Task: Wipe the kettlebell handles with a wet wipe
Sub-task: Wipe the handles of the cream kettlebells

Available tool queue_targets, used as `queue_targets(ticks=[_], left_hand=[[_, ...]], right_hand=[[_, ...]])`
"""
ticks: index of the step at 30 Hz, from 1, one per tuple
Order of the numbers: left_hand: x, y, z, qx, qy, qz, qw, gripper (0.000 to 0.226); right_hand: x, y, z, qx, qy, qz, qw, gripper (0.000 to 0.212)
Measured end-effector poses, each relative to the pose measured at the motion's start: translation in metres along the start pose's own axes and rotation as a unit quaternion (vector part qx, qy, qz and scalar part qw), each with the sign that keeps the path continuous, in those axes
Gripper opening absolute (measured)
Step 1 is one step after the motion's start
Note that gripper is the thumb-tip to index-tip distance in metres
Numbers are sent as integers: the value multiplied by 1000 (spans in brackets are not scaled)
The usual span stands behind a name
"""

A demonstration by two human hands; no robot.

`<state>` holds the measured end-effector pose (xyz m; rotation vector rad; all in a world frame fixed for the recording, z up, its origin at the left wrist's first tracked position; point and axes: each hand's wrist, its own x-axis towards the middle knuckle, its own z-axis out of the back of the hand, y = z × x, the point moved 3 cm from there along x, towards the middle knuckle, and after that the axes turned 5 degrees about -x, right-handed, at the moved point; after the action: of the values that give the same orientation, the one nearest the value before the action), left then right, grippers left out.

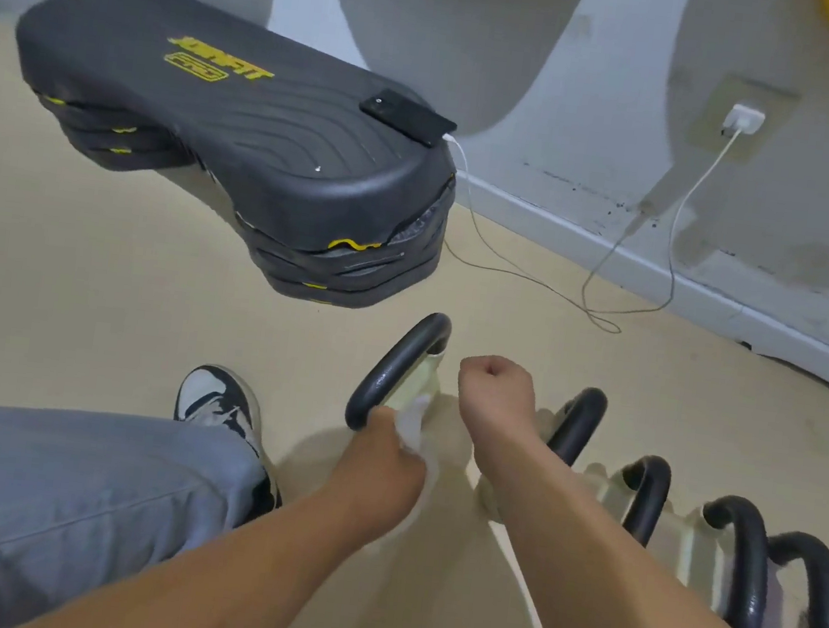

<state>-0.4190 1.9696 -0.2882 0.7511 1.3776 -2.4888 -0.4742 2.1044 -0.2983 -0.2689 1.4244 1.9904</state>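
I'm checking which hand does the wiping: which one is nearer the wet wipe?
Left. The left hand grips the wet wipe against the kettlebell handle; the right hand is a closed fist just beside, apart from it.

Pale white wet wipe point(412, 424) pressed against nearest black kettlebell handle point(396, 363), four more handles point(742, 547) apparently rowed rightward

Arms: both forearms bare to the frame's lower edge, no sleeves, watch or bands visible.
Left hand point(389, 445): bare, no glove or ring seen.
Right hand point(497, 387): bare, no glove or ring seen.
Trousers point(73, 476): loose grey fabric with a stitched seam, left of the left hand.
Shoe point(221, 403): black-and-white low sneaker with pale laces, just left of the left hand.
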Motion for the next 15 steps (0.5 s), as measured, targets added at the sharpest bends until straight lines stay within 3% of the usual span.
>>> queue_targets(ticks=[3,7,9,11,13,15], left_hand=[[1,32,25,-83,-63,70,992,21],[18,67,50,-172,-143,144,964,25],[35,73,65,-196,-194,156,948,19],[55,68,81,-144,-233,133,952,19],[73,53,92,-88,-233,86,965,23],[86,43,90,-107,-197,50,973,27]], right_hand=[[0,-3,-35,119,68,-116,984,15],[2,-14,-63,86,107,-139,981,14],[9,-22,-69,64,96,-124,986,15],[20,-30,-71,23,69,-86,994,17],[28,-33,-70,-25,46,-40,998,13],[38,-34,-73,-44,47,2,998,13]])
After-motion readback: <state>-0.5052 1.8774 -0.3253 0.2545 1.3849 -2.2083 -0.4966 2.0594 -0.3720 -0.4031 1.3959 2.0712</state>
